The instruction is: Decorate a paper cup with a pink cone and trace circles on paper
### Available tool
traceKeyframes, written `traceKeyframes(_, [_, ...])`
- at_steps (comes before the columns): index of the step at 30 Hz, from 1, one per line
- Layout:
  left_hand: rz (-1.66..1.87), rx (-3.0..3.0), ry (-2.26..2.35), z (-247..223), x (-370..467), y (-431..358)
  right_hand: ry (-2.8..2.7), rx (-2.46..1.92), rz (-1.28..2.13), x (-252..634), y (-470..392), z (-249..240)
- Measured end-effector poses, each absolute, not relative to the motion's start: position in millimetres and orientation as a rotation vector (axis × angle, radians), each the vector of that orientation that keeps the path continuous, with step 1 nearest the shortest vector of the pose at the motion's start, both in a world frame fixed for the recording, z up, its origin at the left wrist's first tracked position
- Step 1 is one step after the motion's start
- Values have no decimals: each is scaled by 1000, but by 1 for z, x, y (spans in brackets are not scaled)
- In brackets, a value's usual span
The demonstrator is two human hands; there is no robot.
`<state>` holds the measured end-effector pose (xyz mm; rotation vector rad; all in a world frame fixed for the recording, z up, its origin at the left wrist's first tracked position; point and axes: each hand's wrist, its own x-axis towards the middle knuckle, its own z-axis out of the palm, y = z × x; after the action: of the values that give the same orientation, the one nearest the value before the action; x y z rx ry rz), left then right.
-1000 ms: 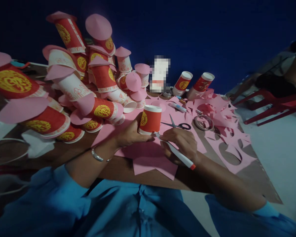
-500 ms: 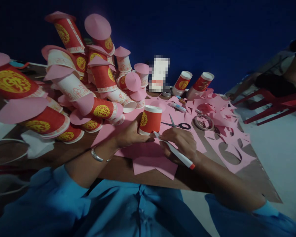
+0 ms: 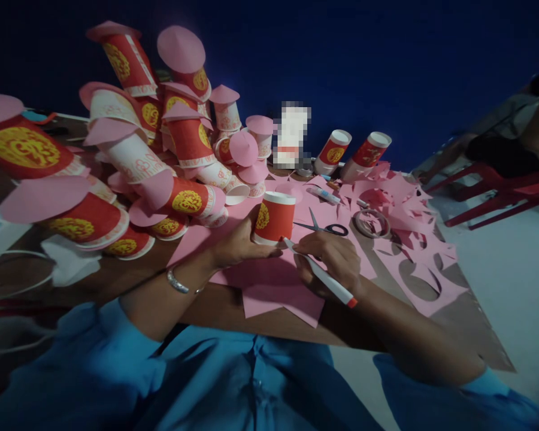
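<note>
My left hand is wrapped round a red paper cup with a yellow emblem and white bands at top and bottom. In my right hand is a white marker with a red end. The marker's tip meets the cup's lower edge at its right side, where small red marks show on the white band. Pink paper sheets lie under both hands. Scissors with black handles lie partly spread just beyond my right hand.
Decorated cups with pink cone tops are piled at the left. Two stacks of red cups stand at the back. Rolls of tape, a glue stick and cut pink scraps lie rightward. A person sits by a red chair.
The marker tip has shifted slightly right and up along the cup's lower edge, with my right hand moving along. My left hand keeps its hold on the cup.
</note>
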<state>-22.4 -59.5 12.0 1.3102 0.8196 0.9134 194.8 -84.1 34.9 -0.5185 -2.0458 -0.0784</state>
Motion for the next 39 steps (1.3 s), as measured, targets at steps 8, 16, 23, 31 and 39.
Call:
traceKeyframes(8, [900,1327,833,12,-23,-59,-2047,-498,-54,194,-85,36])
traceKeyframes(16, [906,1326,847,13,-23,-59,-2042,-471,-50,196,-86,36])
traceKeyframes(23, [900,1353,875,14,-23,-59,-2057,-461,-67,196,-84,34])
traceKeyframes(31, [910,1365,866,12,-22,-59,-2060,-477,-76,195,-84,36])
traceKeyframes(39, [923,1391,861,8,-22,-58,-2063,-460,-60,194,-84,34])
